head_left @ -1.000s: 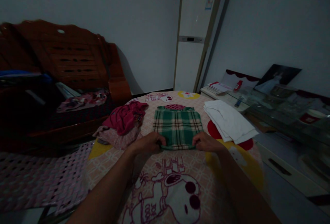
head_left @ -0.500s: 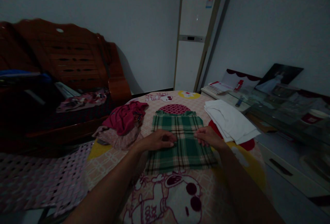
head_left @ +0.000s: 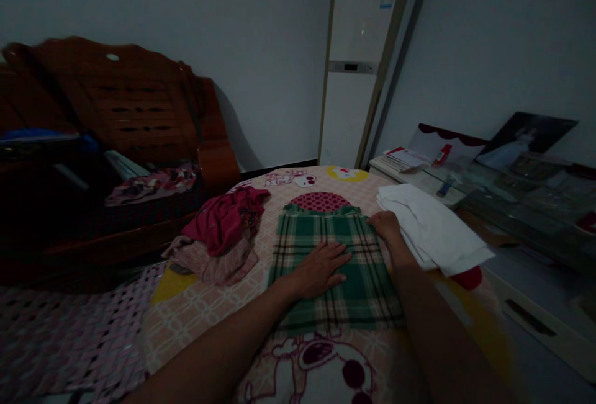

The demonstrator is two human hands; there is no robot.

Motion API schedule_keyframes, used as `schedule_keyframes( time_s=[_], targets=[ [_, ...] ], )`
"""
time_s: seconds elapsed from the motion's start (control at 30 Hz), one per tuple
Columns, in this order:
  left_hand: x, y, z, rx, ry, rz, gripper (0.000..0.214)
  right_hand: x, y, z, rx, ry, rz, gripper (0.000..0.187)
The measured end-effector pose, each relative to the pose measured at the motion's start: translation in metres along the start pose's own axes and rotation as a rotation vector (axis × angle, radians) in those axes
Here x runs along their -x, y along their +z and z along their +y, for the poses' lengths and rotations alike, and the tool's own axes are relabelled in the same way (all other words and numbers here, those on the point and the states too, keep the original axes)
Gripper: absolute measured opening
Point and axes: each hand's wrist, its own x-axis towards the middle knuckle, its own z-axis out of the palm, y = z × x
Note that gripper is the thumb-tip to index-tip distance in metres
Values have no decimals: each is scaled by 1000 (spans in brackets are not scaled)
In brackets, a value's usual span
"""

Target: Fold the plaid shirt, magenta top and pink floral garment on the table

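A green plaid shirt (head_left: 363, 295) lies folded into a flat rectangle on the patterned tablecloth (head_left: 195, 323), directly in front of me. My left hand (head_left: 321, 267) rests flat on the middle of it, palm down with the fingers stretched out. At the shirt's far right corner, my right hand (head_left: 385, 225) has its fingers curled closed on the edge; the fingertips are partly hidden. A rumpled strip of the same green cloth shows along the far edge.
Left on the table is a heap with a dark pink garment (head_left: 218, 221) over a paler pink one (head_left: 214, 261). Folded white cloth (head_left: 428, 227) lies on the right. Beyond stand a wooden bench (head_left: 135, 106), a woven chair (head_left: 79, 336) and a glass-topped cabinet (head_left: 503, 205).
My left hand has moved right and flattened onto the shirt's middle. My right hand has gone from over the shirt to its far right corner. The view has shifted slightly.
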Motion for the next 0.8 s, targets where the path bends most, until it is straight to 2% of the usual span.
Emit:
schedule_keyframes(
  time_s=[0.07, 0.17, 0.27, 0.4, 0.47, 0.63, 0.7, 0.8],
  targets=[
    [1, -1, 0, 6, 4, 5, 58, -2, 6, 5, -174, 94, 36, 15],
    [0, 1, -1, 17, 11, 15, 58, -3, 12, 8, -491, 226, 43, 32],
    [0, 2, -1, 20, 8, 15, 58, -3, 13, 5, -591, 258, 28, 33],
    [1, 0, 2, 4, -8, -2, 58, -3, 13, -5, -693, 208, 54, 27],
    [1, -2, 4, -6, -9, -7, 57, -2, 13, -9, -615, 152, 59, 25],
    [1, 0, 3, -13, 3, 10, 55, -2, 13, -12, -103, -15, 145, 28],
    [1, 1, 3, -13, 2, 15, 56, -1, 13, -11, -27, -24, 189, 31],
    [1, 1, 3, -8, 4, 12, 56, 0, 8, -11, -35, -25, 232, 31]
  ],
)
